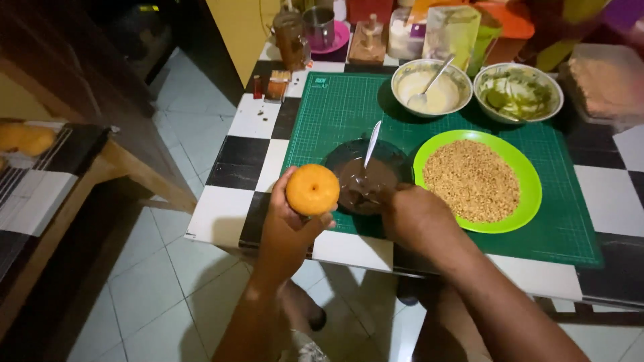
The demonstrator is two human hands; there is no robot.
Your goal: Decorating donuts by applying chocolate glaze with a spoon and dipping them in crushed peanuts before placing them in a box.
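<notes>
Far to my left, a low wooden table (40,181) is carrying a couple of orange-yellow buns (25,139) on a checkered top, well apart from where I am working. My left hand (288,224) is holding up a round, golden-orange doughnut (312,189), my fingers curling under it and my thumb pressing against its near right edge, so it is sitting raised above the near left corner of the black-and-white checkered table (231,167). Just to the right of it, a dark bowl of melted chocolate (367,179) is resting on the green cutting mat (335,110), and a spoon (371,146) is standing in it with its handle leaning away from me. My right hand (412,214) is reaching into the near right side of that bowl, fingers pressed together at the chocolate; I cannot tell exactly what they are pinching, since they are blurring into the dark glaze. Further right, a bright green plate (530,194) is holding a heap of crushed peanuts (471,179), its rim lying just beside the chocolate bowl. At the far side of the mat, a bowl of white glaze (431,87) with a spoon in it is sitting just left of a bowl of green glaze (518,92). Jars and containers are crowding the far edge of the table.
</notes>
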